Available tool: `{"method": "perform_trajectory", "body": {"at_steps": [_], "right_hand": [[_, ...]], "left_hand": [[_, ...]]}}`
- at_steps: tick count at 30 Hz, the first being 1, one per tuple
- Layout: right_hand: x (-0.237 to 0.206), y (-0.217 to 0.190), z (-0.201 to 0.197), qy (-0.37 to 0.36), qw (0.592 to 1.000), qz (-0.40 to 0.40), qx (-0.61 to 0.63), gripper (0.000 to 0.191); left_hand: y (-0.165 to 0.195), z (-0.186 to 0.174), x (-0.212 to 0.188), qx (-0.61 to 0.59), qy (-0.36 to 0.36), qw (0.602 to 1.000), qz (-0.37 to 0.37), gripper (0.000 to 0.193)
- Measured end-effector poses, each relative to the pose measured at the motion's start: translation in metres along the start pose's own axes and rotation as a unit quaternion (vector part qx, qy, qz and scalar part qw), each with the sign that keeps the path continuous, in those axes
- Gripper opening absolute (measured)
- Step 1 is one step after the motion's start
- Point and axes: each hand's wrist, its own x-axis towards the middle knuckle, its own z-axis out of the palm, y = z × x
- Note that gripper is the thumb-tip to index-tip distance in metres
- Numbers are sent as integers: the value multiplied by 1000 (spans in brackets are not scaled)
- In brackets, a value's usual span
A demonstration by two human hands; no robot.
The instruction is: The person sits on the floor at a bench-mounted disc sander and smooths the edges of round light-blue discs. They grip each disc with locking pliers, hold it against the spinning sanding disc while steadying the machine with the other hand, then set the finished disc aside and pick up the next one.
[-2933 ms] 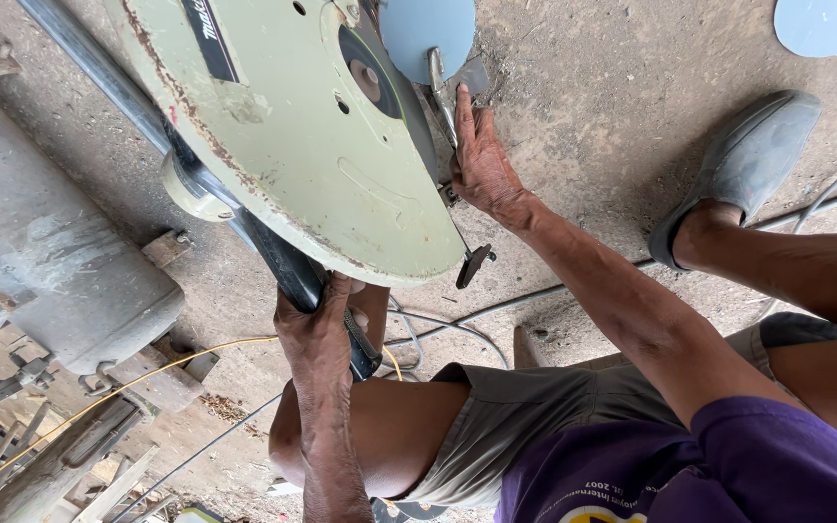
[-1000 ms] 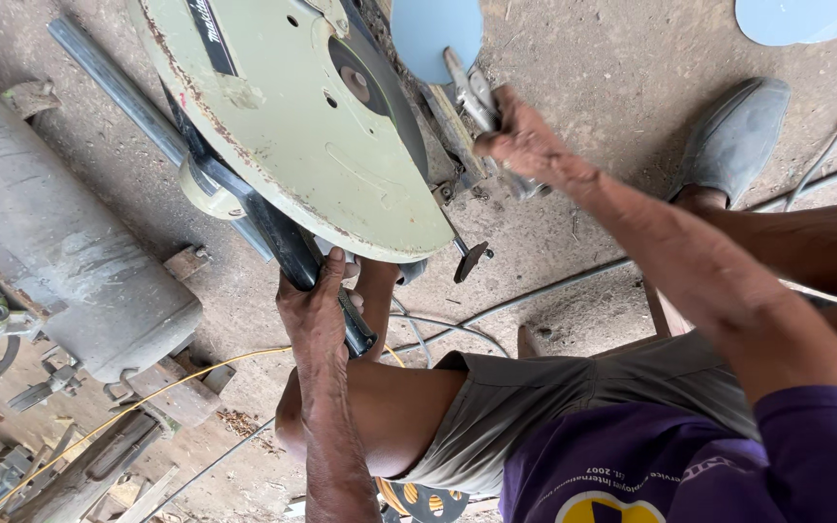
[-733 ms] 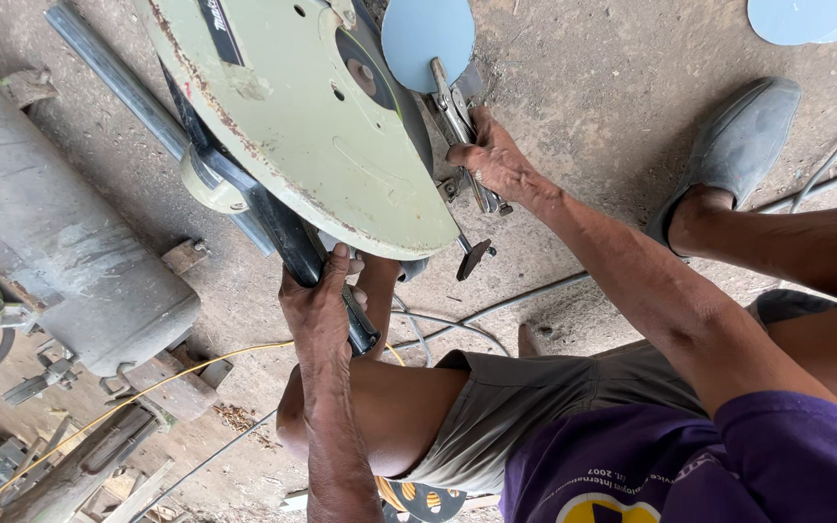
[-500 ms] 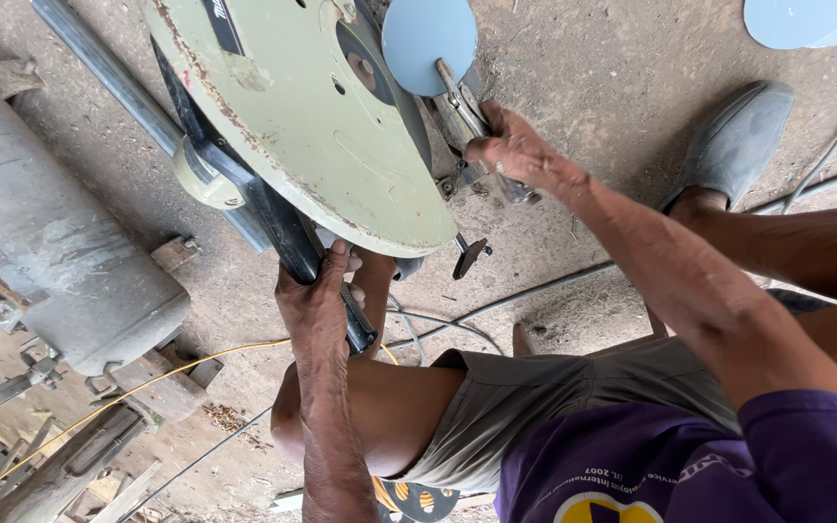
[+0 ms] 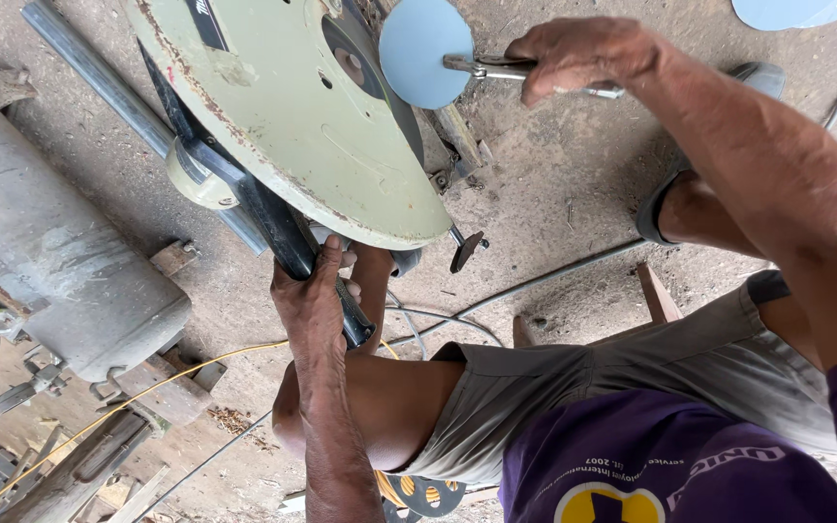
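Observation:
A chop saw with a pale green, rust-spotted blade guard [image 5: 293, 116] fills the upper middle of the head view. My left hand [image 5: 314, 295] is wrapped around its black handle [image 5: 283, 232] just below the guard. My right hand [image 5: 583, 58] is raised at the top, gripping locking pliers [image 5: 496, 70]. The pliers' jaws clamp the edge of a round light-blue metal disc [image 5: 423, 48], held in the air beside the saw's dark cutting wheel [image 5: 365, 68].
A grey metal cylinder [image 5: 50, 252] lies at the left, with scrap metal and a yellow cord [image 5: 147, 392] below it. A steel bar [image 5: 99, 77] runs under the saw. Cables [image 5: 554, 276] cross the dirt floor. My knees and a shoe [image 5: 758, 73] are at the right; another blue disc [image 5: 791, 10] lies at the top right.
My right hand has lifted away from the saw's vise area, raising the pliers with the blue disc clamped in them. My left hand has stayed on the saw handle.

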Motion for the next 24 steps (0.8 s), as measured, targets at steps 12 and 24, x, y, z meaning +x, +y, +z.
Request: {"method": "perform_trajectory", "body": {"at_steps": [12,24], "right_hand": [[-5,23,-19,116,987,-31,104,56],[24,6,-9,145,940,-119,-287,39]], "left_hand": [[-1,-1,0,20,3,1000,1,45],[-4,-1,4,-9,-9,1000,9,42]]}}
